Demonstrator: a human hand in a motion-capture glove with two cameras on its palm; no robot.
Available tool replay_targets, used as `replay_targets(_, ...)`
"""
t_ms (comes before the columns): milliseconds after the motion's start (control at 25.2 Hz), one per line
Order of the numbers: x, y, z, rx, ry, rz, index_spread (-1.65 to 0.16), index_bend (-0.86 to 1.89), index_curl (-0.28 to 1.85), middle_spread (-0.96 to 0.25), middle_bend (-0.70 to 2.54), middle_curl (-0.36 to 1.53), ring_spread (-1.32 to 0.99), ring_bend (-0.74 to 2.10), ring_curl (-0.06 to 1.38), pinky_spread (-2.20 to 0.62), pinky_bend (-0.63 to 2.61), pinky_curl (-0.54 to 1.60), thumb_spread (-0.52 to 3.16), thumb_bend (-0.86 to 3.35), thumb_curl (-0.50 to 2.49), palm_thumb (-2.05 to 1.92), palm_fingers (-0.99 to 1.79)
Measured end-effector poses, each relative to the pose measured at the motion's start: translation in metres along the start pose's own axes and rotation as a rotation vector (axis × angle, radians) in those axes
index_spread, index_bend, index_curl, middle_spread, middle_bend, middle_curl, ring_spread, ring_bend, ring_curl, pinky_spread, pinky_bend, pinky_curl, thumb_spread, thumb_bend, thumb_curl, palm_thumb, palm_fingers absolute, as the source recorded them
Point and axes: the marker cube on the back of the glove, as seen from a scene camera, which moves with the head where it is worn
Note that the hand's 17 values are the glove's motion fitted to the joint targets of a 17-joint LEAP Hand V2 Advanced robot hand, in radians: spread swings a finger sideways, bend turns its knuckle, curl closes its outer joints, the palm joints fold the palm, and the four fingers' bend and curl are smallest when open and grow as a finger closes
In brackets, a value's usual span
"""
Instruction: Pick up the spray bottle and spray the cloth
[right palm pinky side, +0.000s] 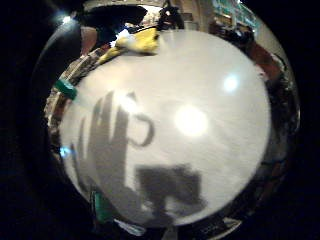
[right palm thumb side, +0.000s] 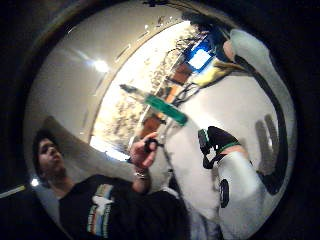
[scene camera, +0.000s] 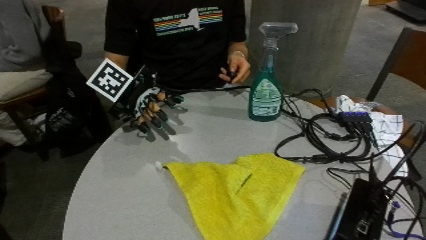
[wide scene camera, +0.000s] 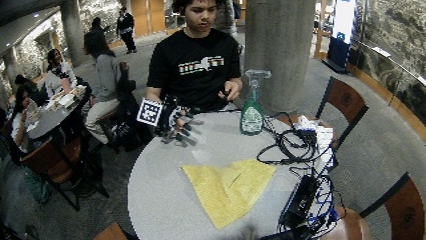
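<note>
We find the gloved right hand (scene camera: 152, 111) above the bench (scene camera: 120, 175) edge, fingers (scene camera: 162, 118) spread apart and holding nothing. The green spray bottle (scene camera: 266, 90) stands upright, well apart from the hand; its label is unreadable. The yellow cloth (scene camera: 233, 192) lies before the bottle, its lower corner cut off.

On the pale grey table (scene camera: 133, 200), a plain yellow cloth (scene camera: 236, 192) lies near a green spray bottle (scene camera: 266, 82) with a clear trigger head; black cables (scene camera: 326, 142) beside the bottle.
</note>
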Motion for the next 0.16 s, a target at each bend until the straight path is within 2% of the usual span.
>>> replay_targets(159,0.010,0.019,-0.003,-0.057,0.082,0.081,-0.33,0.20,0.30,0.05,0.18,0.39,0.03,0.30,0.32,0.27,0.27,0.33,0.96,-0.02,0.51,0.91,0.54)
